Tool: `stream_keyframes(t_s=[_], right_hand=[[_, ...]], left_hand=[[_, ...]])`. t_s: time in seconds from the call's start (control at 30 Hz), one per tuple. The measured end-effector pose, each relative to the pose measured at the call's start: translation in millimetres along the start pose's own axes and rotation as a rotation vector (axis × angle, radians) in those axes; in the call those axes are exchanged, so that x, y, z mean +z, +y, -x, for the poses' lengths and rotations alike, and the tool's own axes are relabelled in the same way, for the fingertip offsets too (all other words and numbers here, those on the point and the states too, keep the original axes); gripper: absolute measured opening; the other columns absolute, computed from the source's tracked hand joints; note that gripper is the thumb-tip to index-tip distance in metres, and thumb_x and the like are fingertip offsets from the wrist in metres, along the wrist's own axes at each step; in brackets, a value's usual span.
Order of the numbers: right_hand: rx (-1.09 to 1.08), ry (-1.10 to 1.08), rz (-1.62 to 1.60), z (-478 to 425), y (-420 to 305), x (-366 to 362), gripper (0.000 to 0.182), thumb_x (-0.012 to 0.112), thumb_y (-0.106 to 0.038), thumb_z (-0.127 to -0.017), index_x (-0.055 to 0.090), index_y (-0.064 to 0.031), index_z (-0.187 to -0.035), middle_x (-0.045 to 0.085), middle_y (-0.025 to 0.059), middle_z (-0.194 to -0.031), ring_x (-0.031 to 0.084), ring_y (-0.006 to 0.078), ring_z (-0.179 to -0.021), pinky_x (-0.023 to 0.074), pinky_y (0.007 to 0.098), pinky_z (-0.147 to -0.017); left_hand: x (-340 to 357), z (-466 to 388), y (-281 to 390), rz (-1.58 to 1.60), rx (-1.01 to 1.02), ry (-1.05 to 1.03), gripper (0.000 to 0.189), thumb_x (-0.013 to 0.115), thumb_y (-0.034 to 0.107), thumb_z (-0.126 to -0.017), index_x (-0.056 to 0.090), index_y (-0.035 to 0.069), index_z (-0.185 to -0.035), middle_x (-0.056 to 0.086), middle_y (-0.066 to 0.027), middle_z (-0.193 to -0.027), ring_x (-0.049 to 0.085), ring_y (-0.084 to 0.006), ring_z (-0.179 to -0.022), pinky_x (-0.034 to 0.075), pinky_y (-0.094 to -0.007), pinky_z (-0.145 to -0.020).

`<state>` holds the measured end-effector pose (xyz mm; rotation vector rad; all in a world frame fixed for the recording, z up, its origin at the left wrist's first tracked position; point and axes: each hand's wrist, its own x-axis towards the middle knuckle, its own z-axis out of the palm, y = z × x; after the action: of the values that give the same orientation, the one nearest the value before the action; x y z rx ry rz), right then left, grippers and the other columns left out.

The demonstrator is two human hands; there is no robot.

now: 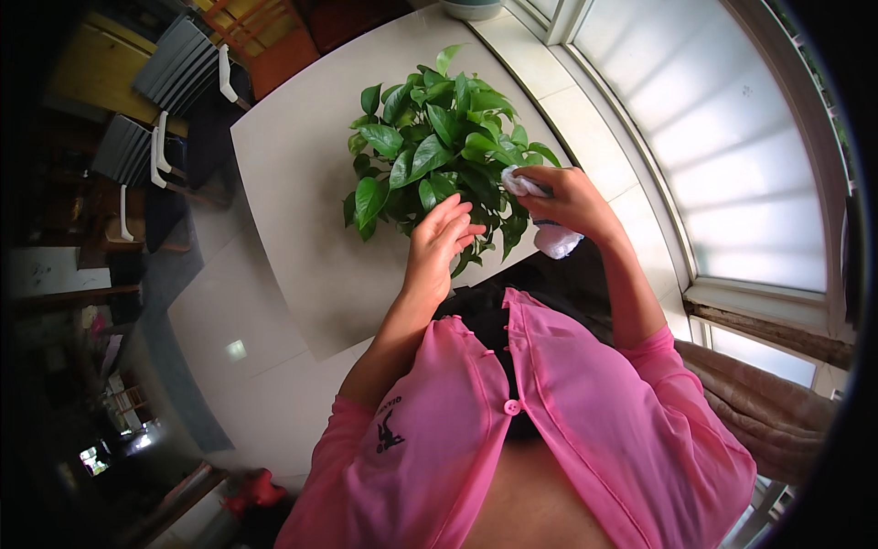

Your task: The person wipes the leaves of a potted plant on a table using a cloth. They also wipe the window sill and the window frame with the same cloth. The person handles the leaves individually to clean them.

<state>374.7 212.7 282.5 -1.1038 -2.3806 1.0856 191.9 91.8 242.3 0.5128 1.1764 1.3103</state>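
Observation:
A bushy pothos plant (439, 137) with glossy green leaves stands on a pale table (295, 185); its pot is hidden under the foliage. My left hand (441, 240) is at the near side of the plant, fingers apart and holding nothing that I can see. Whether its fingertips touch a leaf, I cannot tell. At the plant's right edge, my right hand (569, 199) grips a crumpled white cloth (557, 240). One part of the cloth sticks out by the thumb and fingertips, and another hangs below the hand.
Frosted window panes (713, 137) rise above a tiled sill (597, 144) on the right. The base of a pale pot (472, 8) shows at the top. Grey-backed chairs (180, 65) stand at the upper left. Brown fabric (754, 412) lies at the lower right.

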Motion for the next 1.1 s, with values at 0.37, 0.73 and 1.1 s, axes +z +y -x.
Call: stream_keyframes(t_s=[0.37,0.73,1.1], right_hand=[[-0.159,-0.241,0.039,-40.2,30.7,7.0,0.033,0.064,-0.024,-0.073,0.062,-0.0087,-0.102,0.065,0.0108,-0.070,0.062,0.0284,-0.068,0.0484,0.0372,-0.064],[-0.301,-0.269,0.150,-66.7,34.3,50.0,0.025,0.058,-0.029,-0.075,0.061,-0.0114,-0.092,0.063,0.0168,-0.074,0.061,0.0359,-0.070,0.0488,0.0447,-0.063],[-0.413,-0.547,0.144,-21.5,60.7,-7.3,0.036,0.066,-0.020,-0.071,0.063,-0.0168,-0.107,0.065,0.0113,-0.083,0.061,0.0314,-0.071,0.0485,0.0398,-0.063]], left_hand=[[33.5,-53.0,-45.3,-0.433,0.165,0.505,0.028,0.061,0.014,-0.083,0.056,-0.008,-0.100,0.063,-0.0087,-0.069,0.053,-0.0114,-0.044,0.039,-0.0235,-0.044],[31.6,-51.6,-57.9,0.009,0.148,0.584,0.014,0.057,0.003,-0.079,0.063,0.001,-0.091,0.065,-0.0035,-0.076,0.055,-0.0082,-0.052,0.033,-0.0186,-0.049],[39.7,-48.8,-50.7,0.113,0.180,0.693,0.033,0.066,0.007,-0.078,0.054,-0.004,-0.107,0.060,-0.0055,-0.076,0.052,-0.0096,-0.049,0.033,-0.0202,-0.044]])
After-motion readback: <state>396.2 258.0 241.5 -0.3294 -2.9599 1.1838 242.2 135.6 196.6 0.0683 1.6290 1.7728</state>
